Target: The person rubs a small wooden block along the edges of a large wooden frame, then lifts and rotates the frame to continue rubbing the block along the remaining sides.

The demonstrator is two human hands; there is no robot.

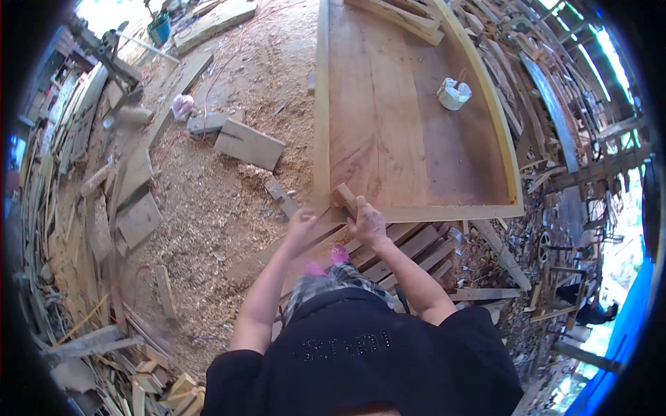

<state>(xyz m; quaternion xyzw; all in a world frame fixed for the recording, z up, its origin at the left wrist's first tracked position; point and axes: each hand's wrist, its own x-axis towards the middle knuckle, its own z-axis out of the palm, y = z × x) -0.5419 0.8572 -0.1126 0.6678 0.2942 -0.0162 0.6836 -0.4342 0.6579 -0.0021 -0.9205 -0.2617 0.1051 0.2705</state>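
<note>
My right hand is closed around a small wooden block at the near left corner of a large shallow wooden frame with a plank panel inside. My left hand hovers just left of that corner, its fingers curled in and slightly blurred. Whatever it may hold is too small to make out. On the panel's right part stands a white cup-like container with a torn-looking rim. Several wooden strips lie across the panel's far end.
Wood shavings cover the floor at left, with a loose board and a wood offcut on it. Stacked planks lie under the frame's near edge. Scrap lumber lines the right side. A blue bucket stands far left.
</note>
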